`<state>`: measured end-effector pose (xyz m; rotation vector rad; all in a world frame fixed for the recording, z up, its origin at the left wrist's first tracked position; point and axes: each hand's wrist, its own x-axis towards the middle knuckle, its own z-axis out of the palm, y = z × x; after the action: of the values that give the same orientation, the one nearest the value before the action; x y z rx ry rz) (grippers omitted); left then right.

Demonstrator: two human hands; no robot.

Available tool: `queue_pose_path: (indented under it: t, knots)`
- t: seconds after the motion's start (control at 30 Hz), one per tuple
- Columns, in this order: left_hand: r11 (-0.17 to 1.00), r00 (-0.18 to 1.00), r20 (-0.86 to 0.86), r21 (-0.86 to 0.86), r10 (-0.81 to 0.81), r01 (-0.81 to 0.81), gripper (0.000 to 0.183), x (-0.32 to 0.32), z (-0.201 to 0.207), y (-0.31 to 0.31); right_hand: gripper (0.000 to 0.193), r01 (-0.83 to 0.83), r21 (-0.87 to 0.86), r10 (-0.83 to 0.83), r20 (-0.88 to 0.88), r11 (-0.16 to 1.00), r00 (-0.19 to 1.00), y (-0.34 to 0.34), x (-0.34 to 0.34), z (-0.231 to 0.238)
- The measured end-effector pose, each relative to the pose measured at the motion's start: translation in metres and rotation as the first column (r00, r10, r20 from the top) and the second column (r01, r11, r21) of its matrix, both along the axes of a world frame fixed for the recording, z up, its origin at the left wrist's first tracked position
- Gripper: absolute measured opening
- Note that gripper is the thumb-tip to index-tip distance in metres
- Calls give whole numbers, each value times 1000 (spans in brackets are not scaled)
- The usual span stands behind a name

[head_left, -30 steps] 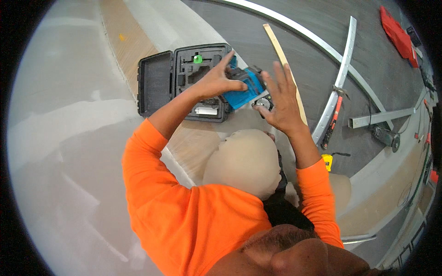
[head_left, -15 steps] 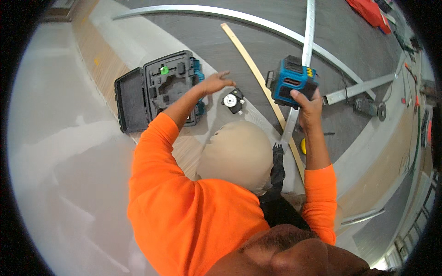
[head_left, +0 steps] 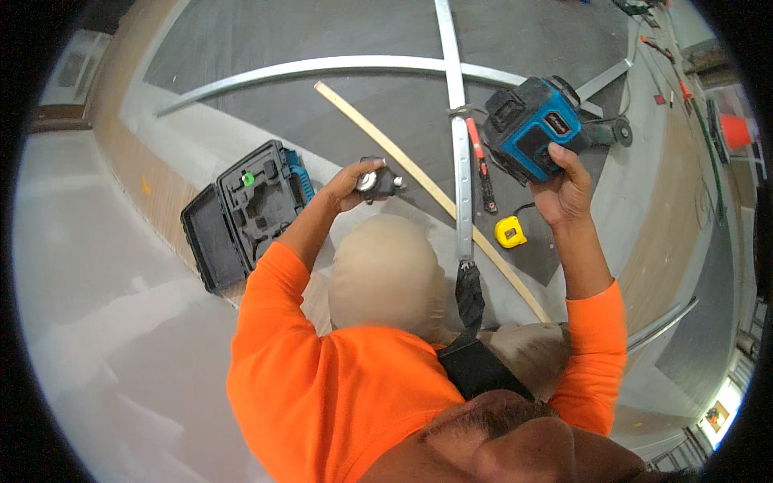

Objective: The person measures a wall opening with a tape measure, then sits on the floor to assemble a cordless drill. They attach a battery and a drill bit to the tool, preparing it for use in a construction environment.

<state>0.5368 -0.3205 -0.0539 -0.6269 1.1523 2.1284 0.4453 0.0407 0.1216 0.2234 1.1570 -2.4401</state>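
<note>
My right hand (head_left: 566, 193) grips a boxy blue and black laser level (head_left: 535, 133) from below, thumb on its near side, holding it above the floor. My left hand (head_left: 348, 189) has its fingers closed around a small black mount with a round silver dial (head_left: 377, 182), just beyond my knee. Left of that hand lies an open black hard case (head_left: 241, 211) with a shaped foam lining and a small green piece in it. The mount's underside is hidden.
A pale wooden strip (head_left: 386, 146) crosses the floor diagonally. Metal studs (head_left: 460, 173) lie beyond and beside it. Near my right hand are a yellow tape measure (head_left: 510, 232), a red and black long tool (head_left: 481, 161) and a grinder-like tool (head_left: 612, 133). A curved metal length (head_left: 322, 66) lies farther off.
My left hand has closed on the mount, which lay on the floor before. My right hand has moved right and turned the laser level. The whole view has shifted.
</note>
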Motion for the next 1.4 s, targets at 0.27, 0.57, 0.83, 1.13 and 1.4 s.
queue_pose_path:
  t: [0.27,0.57,0.83,1.13,1.4]
  knots:
    - [990,925,-380,133,12,42,35,-131,192,154,54,309,-160,-325,-85,937,942,54,20,79]
    - [942,921,-389,296,-30,156,39,-129,263,300,49,406,-266,-467,-229,874,854,154,41,93]
    - [959,833,-549,264,61,104,69,-105,252,336,52,580,13,-520,-428,814,739,180,70,100]
    - [993,738,-675,83,-6,84,76,-99,244,332,53,638,77,-479,-593,767,647,164,67,104]
    - [1000,646,-763,-6,-2,-4,77,-102,238,317,50,616,117,-426,-623,779,656,151,55,91]
